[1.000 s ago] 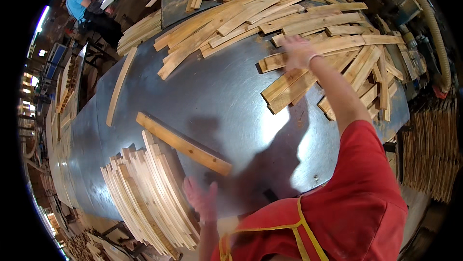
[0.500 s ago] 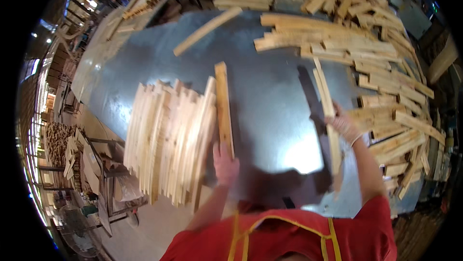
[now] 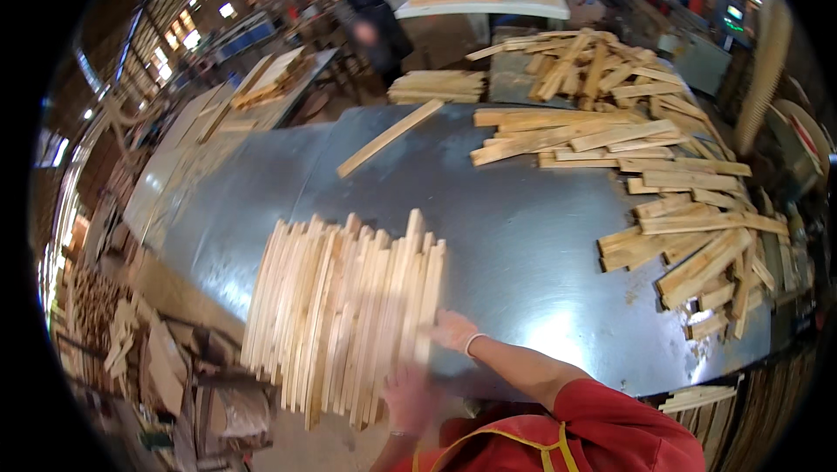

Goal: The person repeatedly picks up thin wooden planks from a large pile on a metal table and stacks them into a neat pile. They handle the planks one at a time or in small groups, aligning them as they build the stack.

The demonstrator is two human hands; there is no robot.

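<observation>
A row of pale wooden strips [image 3: 327, 319] lies side by side on the metal-topped table [image 3: 514, 237], their near ends hanging over its front edge. My right hand [image 3: 455, 332], in a light glove, reaches left across the table. Its fingers are closed at the outer face of the rightmost wooden strip [image 3: 432, 285], which lies against the row. My left hand [image 3: 410, 395] is at the near ends of the strips on the row's right side. Motion smears its fingers, so its grip is unclear.
Loose wooden pieces [image 3: 697, 237] are heaped along the table's right side and far right corner. One single strip [image 3: 390, 138] lies at the far middle. Beyond the table stands another person [image 3: 370, 14]. Scrap wood and a rack [image 3: 205, 402] are at the lower left.
My right hand has moved left, bringing its strip to the row. The strip by my left hand now lies against the row too. The view has tilted up, showing another person.
</observation>
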